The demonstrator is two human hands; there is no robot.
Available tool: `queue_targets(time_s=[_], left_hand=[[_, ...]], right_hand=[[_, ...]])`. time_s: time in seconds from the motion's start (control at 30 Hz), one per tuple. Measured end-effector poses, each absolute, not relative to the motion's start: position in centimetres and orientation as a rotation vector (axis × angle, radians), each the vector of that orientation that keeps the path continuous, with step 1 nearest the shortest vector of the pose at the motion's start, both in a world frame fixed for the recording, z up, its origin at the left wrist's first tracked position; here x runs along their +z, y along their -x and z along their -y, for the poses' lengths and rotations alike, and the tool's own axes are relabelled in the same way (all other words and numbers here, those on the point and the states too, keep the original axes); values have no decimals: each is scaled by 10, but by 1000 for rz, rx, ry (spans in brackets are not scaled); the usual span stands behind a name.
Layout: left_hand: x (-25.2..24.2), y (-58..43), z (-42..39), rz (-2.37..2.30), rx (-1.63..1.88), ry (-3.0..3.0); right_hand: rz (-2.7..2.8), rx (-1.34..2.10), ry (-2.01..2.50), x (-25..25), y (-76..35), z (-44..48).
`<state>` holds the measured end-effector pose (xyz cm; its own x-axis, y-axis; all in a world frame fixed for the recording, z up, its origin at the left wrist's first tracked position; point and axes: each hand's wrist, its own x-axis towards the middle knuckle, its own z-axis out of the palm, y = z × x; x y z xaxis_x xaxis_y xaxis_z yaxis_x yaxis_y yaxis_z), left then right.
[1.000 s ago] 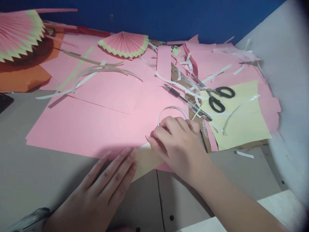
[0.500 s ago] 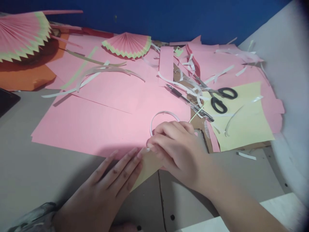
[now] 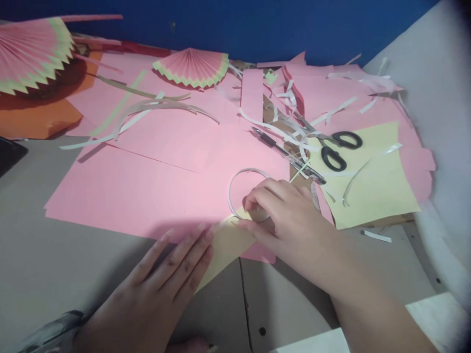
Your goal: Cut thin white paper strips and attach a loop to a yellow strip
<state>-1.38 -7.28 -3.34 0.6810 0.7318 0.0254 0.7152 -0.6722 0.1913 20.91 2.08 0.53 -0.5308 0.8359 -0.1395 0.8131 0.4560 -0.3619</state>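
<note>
A yellow paper piece (image 3: 224, 250) lies slanted over the near edge of the large pink sheets (image 3: 158, 191). My left hand (image 3: 165, 274) rests on its left part, fingers stretched out flat. My right hand (image 3: 283, 215) is over its upper right end, fingers curled but thumb and fingertips apart, with nothing visible between them. A white ring-shaped strip (image 3: 229, 193) stands out against the pink sheet, its right side partly behind my right hand. The far end of the yellow paper is hidden by that hand.
Black-handled scissors (image 3: 333, 159) and a pen (image 3: 270, 140) lie at right among white paper strips. Beyond them is another yellow sheet (image 3: 375, 191). Folded pink-and-green fans (image 3: 191, 68) sit at the back and far left. A blue surface (image 3: 221, 29) rises behind.
My right hand has shifted right and its fingers have parted, uncovering more of the white ring and the yellow paper. My left hand stays nearly in place.
</note>
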Motion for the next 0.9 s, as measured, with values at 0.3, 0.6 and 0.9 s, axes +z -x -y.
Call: queue_targets(time_s=[0.3,0.6,0.9], left_hand=[[-36,15,79,-1254,194,-2697],[-30,11,76,-1092,119,-2744],[-33,7,77,-1032,203,-2805]], right_hand=[[2806,391,1458,11,-219,-28],[2845,309,1309,7,-214,-29],[2792,338,1113,8,-204,-27]])
